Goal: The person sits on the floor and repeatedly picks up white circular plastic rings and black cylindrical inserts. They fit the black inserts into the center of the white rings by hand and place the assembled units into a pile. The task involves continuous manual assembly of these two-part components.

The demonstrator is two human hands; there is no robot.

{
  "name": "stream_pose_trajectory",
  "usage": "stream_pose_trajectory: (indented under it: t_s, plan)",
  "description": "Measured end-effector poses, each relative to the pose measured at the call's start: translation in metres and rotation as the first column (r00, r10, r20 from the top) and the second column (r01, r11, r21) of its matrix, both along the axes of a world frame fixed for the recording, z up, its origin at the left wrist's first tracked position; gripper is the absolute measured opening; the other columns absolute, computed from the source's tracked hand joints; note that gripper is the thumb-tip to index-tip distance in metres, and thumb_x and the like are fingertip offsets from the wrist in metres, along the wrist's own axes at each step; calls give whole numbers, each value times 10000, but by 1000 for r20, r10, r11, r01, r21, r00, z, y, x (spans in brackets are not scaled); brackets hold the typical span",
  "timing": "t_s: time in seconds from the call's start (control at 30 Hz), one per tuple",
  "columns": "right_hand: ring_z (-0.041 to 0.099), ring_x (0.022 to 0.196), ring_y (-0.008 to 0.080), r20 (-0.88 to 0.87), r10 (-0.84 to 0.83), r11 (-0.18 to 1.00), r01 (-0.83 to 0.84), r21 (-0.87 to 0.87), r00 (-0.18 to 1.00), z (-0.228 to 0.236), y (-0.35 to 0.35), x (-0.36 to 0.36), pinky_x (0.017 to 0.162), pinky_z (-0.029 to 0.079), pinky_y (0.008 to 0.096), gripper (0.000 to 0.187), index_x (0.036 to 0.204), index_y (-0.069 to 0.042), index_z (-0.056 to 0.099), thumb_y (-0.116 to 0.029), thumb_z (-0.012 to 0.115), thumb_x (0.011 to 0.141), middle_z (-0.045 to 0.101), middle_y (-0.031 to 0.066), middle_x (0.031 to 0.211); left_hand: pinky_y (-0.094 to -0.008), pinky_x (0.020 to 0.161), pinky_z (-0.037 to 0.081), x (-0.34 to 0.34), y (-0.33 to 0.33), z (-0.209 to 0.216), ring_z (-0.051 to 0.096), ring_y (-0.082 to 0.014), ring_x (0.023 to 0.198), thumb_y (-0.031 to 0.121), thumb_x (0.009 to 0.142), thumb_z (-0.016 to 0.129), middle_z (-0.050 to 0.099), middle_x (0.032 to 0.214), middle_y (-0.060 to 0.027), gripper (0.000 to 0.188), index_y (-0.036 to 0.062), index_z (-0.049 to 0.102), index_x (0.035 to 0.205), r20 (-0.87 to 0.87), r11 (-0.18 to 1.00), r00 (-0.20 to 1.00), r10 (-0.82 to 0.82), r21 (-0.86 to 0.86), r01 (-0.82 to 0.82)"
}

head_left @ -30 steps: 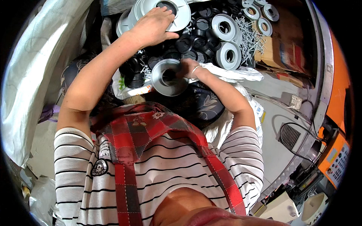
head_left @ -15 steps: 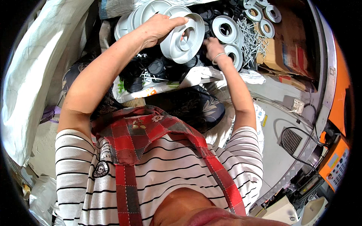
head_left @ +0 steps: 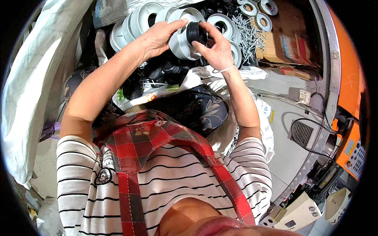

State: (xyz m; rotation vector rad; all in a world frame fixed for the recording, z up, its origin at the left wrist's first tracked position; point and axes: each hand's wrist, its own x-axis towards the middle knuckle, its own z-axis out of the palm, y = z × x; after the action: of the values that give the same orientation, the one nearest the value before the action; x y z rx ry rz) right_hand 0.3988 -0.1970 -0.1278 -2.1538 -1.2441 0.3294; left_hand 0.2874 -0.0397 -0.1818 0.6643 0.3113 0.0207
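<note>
My left hand [head_left: 159,38] is closed on the rim of a grey flanged plastic fitting [head_left: 178,44], its thumb lying over the top edge. Between the fingers and thumb of my right hand [head_left: 217,48] is a black ribbed plastic ring [head_left: 195,33], set against the fitting's central opening. How deep it sits in the opening cannot be made out. More grey flanged fittings [head_left: 143,19] stand stacked just left of the held one. Loose black plastic parts [head_left: 157,72] lie below my hands.
Right of my hands are grey rings [head_left: 264,22] and a heap of long pale screws [head_left: 249,37]. Flattened cardboard [head_left: 289,47] lies beyond them. A tall white sack [head_left: 35,78] stands at left, and an orange machine with a button panel [head_left: 354,157] is at right.
My right hand has come up from the black parts with a black ribbed ring and brought it to the grey fitting. My left hand keeps its hold, with the fitting slightly turned.
</note>
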Motion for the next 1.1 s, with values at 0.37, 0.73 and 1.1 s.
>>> stream_pose_trajectory:
  t_s: [0.37, 0.73, 1.1]
  plan:
    - [483, 1054, 366, 393, 378, 906, -248, -341, 838, 53, -7, -6, 909, 444, 392, 753, 1250, -88, 450, -143, 777, 574, 463, 188, 1150, -323, 762, 563, -7, 4, 15, 648, -163, 876, 287, 907, 568, 641, 1018, -93, 368, -3, 546, 1131, 66, 976, 974, -215, 5, 216]
    - [539, 985, 290, 181, 180, 980, -159, -122, 967, 19, -7, 3, 845, 471, 374, 729, 1201, -47, 515, -224, 817, 562, 546, 162, 1077, -340, 831, 534, -11, -5, 16, 626, -167, 935, 233, 894, 596, 619, 1072, -97, 385, -19, 522, 1174, 177, 995, 979, -97, 19, 95]
    - [579, 713, 109, -18, -61, 959, 54, -277, 998, 10, 2, -1, 689, 494, 258, 733, 1212, 43, 500, -334, 806, 664, 614, 57, 764, -258, 728, 504, -12, -11, 9, 603, -103, 835, 241, 847, 663, 638, 948, -52, 379, -19, 570, 1107, 60, 890, 998, -22, 456, -8]
